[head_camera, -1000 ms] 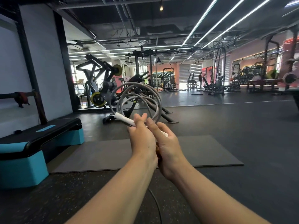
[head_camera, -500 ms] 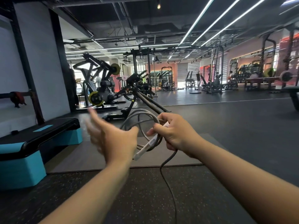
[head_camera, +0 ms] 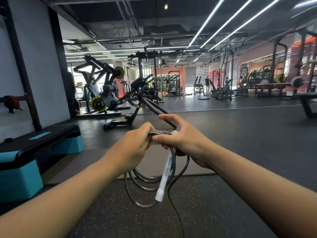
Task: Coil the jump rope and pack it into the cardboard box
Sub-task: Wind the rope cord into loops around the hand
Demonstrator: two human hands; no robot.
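Gym floor point(head_camera: 240, 134) dark rubber, w/ a grey mat point(head_camera: 85, 162) under your arms and a teal step platform point(head_camera: 34, 152) at left. Your left hand point(head_camera: 132, 148) clenches the top of the coiled jump rope point(head_camera: 145, 184); loops hang below it, above the floor. Your right hand point(head_camera: 185, 141) grasps the rope bundle & upper end of the white handle point(head_camera: 164, 176), index finger extended. Handle tilts down-left; one loose strand trails toward the bottom edge.

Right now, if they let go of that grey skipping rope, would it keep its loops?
Probably not. The jump rope hangs in uneven, springy-looking loops below the left hand and right hand, so it would likely spread. Its white handle looks rigid and light.
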